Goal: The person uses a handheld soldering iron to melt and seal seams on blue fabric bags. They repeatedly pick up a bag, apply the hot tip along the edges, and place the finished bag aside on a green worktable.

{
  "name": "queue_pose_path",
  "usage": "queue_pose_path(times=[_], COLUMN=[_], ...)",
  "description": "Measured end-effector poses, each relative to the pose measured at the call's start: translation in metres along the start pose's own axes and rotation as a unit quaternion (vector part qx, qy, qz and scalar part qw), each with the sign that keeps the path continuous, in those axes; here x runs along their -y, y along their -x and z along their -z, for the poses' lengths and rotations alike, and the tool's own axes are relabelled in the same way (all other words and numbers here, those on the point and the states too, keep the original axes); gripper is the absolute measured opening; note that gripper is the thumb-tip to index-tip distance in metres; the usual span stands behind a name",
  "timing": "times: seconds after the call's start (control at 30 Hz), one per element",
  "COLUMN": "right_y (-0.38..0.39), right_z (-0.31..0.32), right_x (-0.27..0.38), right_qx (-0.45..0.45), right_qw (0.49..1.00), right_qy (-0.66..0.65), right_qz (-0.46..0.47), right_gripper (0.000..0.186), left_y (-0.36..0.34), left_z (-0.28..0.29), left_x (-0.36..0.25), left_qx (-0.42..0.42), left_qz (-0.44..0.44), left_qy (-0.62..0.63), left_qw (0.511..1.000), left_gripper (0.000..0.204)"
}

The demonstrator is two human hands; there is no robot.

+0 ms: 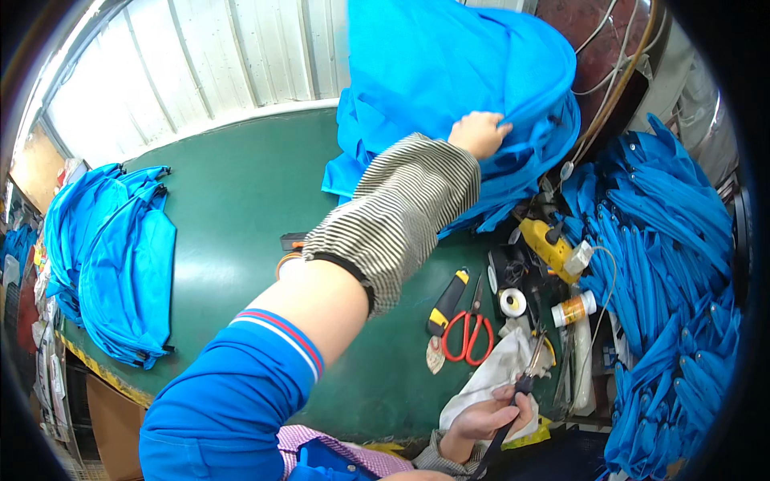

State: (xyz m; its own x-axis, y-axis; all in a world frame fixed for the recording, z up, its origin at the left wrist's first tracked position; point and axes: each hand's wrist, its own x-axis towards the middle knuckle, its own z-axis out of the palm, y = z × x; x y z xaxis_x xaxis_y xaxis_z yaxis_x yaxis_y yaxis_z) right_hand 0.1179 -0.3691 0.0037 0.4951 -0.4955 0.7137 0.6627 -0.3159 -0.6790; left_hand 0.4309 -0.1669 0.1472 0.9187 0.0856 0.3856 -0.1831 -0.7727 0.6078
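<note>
Left hand (479, 135): fingers curled inward, gripping a fold of the task piece, a large, loosely draped heap of bright-blue fabric (453, 68), at the far side of the table. Fingertips partly lost in the folds.

Right hand (489, 418): thumb and fingers wrapped around a slim, dark-handled tool with a bare metal shaft (524, 384), shaft pointing up and away, resembling a soldering iron. Whether it is hot cannot be told.

Near the shaft: crumpled white cloth (487, 375). Hazard, if hot: scorching, caused by contact with that cloth, or with blue fabric drawn toward the shaft.

Beyond: red-handled metal scissors (473, 314), points toward the heap; beside them, a yellow-and-black utility knife (447, 303). Hazard: snagging or cutting, should the heap slide nearer.

Further right: yellow plastic socket block (548, 247) with a loose white cable (615, 280). Hazard: a tug on the cable, caused by shifting fabric.

Base: smooth green tabletop (241, 216); its apparent slickness may let the heap slip.
</note>
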Motion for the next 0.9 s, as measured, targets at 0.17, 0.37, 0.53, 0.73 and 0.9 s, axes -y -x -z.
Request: queue_pose_path(times=[0.17,0.37,0.53,0.73,0.9], right_y=[0.000,0.004,0.023,0.049,0.068], right_z=[0.004,-0.026,-0.029,-0.065,-0.083], right_x=[-0.011,0.016,0.033,0.066,0.089], right_qx=[0.020,-0.013,0.059,0.152,0.214], right_qw=[1.000,0.999,0.990,0.972,0.956], right_qy=[0.022,-0.038,-0.127,-0.180,-0.200], right_qz=[-0.003,0.016,-0.029,0.012,-0.022], right_gripper=[0.021,0.023,0.023,0.027,0.026], left_y=[-0.040,0.106,0.356,0.646,0.613], left_z=[-0.008,0.041,0.197,0.293,0.206], left_x=[-0.017,0.023,0.164,0.253,0.201], left_qx=[0.079,-0.123,-0.064,-0.606,-0.602], left_qz=[0.034,-0.325,-0.007,0.380,0.440], left_qy=[-0.080,-0.051,-0.208,-0.085,0.508], left_qw=[0.993,0.936,0.976,0.694,0.431], left_gripper=[0.047,0.057,0.049,0.046,0.032])
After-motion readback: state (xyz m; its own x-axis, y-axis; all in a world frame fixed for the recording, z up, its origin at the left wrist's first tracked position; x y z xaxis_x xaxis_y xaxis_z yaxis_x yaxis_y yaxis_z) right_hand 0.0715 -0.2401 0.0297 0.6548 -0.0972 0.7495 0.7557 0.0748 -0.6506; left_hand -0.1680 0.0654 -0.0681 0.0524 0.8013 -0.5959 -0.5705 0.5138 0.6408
